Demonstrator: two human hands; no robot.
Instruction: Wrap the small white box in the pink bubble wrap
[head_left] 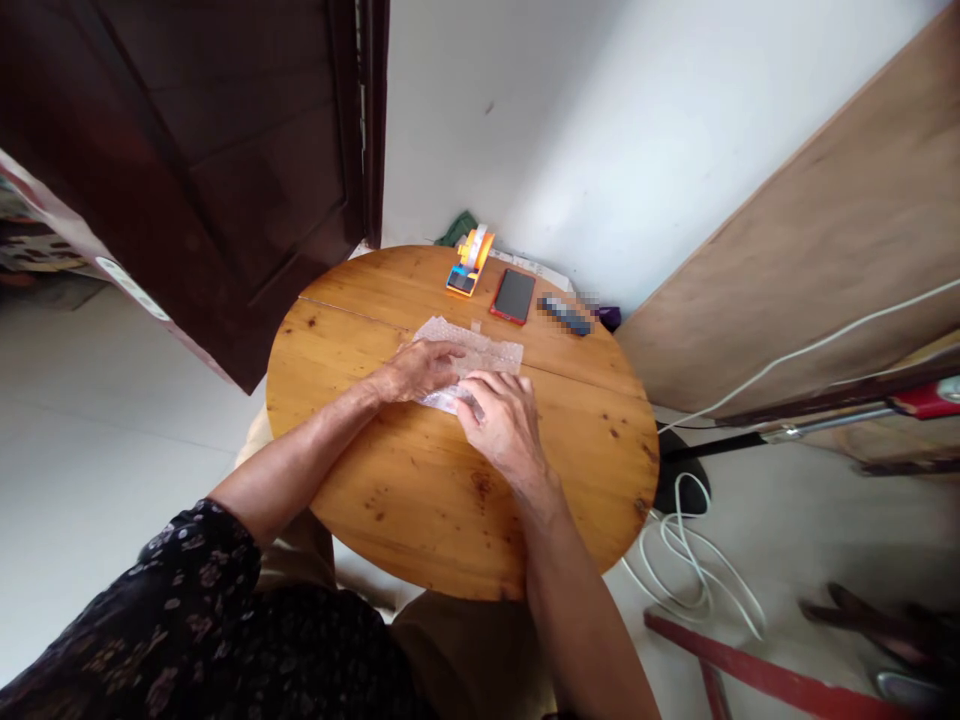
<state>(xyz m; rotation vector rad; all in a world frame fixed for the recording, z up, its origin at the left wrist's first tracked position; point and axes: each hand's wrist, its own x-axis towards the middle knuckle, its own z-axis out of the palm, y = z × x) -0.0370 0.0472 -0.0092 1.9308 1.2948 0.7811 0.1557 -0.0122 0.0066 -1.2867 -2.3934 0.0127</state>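
A sheet of clear bubble wrap [491, 350] lies on the round wooden table [420, 500], with a whiter, doubled-looking part at its near edge. My left hand [420, 370] rests on the left side of the wrap, fingers stretched out across it. From the right, my right hand [504, 418] bends its fingers over the near edge, its thumb on the near side, closed on the wrap. Whether anything lies inside the wrap is hidden by my hands.
Toward the back of the table are an orange tape dispenser [472, 262], a red-edged phone [514, 296] and a dark pixelated item [565, 314]. A white wall stands behind, a dark door [247, 150] at left. White cable [694, 560] coils on the floor at right.
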